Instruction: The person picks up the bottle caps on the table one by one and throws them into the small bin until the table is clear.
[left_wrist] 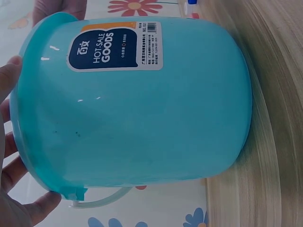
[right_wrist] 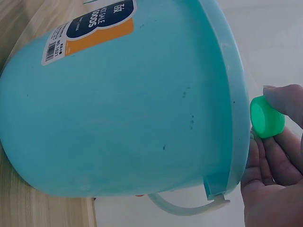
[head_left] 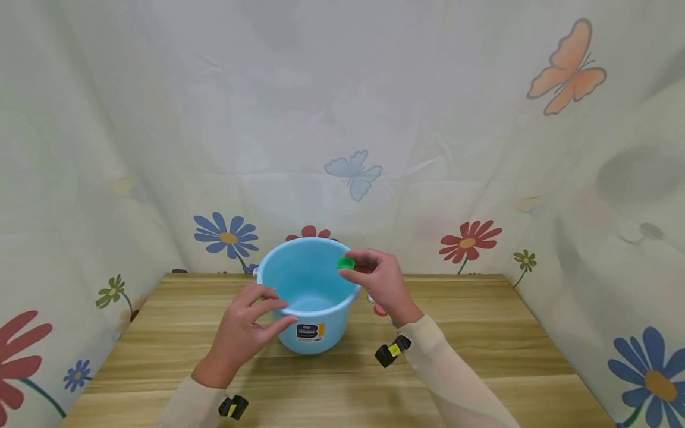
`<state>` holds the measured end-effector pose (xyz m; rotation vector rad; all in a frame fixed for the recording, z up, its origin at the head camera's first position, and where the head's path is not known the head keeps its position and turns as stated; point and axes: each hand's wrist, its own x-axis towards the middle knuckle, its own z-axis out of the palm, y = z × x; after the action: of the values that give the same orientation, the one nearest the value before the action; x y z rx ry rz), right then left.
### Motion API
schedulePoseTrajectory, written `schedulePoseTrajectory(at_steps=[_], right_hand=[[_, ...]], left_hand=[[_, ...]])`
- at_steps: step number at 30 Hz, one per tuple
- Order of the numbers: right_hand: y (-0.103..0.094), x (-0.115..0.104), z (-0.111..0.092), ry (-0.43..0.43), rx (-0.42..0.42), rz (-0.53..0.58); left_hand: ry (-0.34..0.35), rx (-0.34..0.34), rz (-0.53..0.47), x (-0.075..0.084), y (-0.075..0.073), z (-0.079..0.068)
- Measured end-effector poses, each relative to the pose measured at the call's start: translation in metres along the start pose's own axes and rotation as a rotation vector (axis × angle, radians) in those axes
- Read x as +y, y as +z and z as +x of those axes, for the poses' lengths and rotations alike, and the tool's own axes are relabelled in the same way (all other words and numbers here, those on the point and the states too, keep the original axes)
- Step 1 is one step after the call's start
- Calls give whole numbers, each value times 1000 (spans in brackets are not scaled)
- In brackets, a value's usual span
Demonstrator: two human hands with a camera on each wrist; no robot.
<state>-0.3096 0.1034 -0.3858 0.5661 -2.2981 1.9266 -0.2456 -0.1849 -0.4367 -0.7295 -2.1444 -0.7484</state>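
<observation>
A light blue plastic bucket [head_left: 332,330] stands upright on the wooden table, its label facing me. At its near left rim is my left hand [head_left: 243,327], with the fingers over the rim and the thumb at the outer side; the left wrist view shows the fingers [left_wrist: 43,205] spread along the rim. My right hand [head_left: 379,285] pinches a green bottle cap [head_left: 345,263] between thumb and fingers, above the bucket's right rim. The cap's hollow side shows in the right wrist view. Part of the bucket's floor shows, but the near part is hidden.
Right of the bucket, partly behind my right hand, lie a small red thing [head_left: 380,310] and a white one [head_left: 370,299]. The bucket's handle [right_wrist: 182,208] hangs down at the far side. A flower-patterned curtain [head_left: 299,119] surrounds the table [head_left: 471,345].
</observation>
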Motion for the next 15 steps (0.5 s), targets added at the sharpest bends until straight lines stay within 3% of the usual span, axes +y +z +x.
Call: schedulePoseTrajectory(at_steps=[15], right_hand=[[5, 7, 2, -30, 30, -42]], left_hand=[[32, 31, 33, 1, 0, 0]])
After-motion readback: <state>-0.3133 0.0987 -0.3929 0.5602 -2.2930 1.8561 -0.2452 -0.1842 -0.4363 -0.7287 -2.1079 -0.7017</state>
